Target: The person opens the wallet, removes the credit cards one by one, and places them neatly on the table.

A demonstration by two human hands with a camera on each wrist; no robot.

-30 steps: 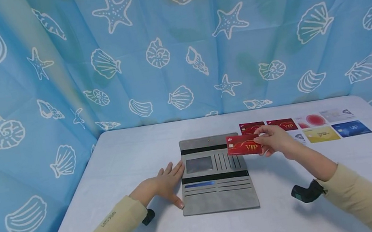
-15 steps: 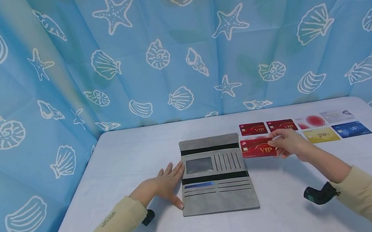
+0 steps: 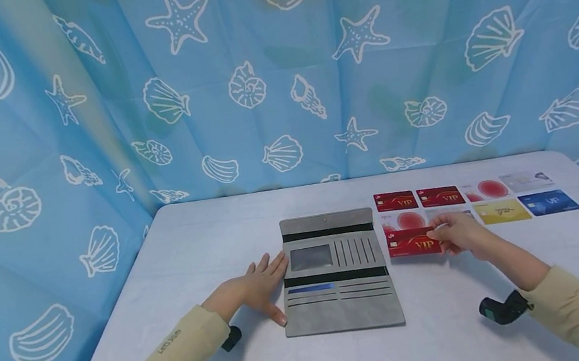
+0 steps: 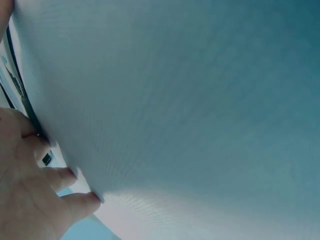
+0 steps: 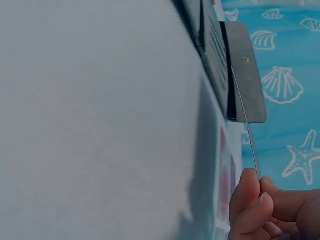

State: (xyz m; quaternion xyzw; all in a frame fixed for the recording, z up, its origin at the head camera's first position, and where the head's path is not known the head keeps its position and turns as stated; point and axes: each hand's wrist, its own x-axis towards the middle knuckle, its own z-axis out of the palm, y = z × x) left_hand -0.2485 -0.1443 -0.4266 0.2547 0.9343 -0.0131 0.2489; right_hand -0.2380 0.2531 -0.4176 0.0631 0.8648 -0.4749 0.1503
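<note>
A grey wallet (image 3: 341,315) lies unfolded on the table, its card slots facing up and a blue card (image 3: 311,288) tucked in a lower left slot. Fingers spread, my left hand (image 3: 254,285) rests flat along the wallet's left edge. Right of the wallet, my right hand (image 3: 462,234) pinches a red VIP card (image 3: 410,242) by its right end, between thumb and fingers. In the right wrist view that card (image 5: 246,110) appears edge-on, held above the table. It partly covers a white card with a pink circle (image 3: 402,220).
Two more red cards (image 3: 395,201) lie in the back row, beside a pink-circle card (image 3: 486,189) and a pale card (image 3: 526,180). A gold card (image 3: 502,211) and a blue card (image 3: 549,202) lie in front. A patterned curtain (image 3: 258,128) hangs behind the table (image 3: 206,233).
My right hand has carried the red VIP card from above the wallet's right edge to the right and nearer to me. My left hand has stayed in place.
</note>
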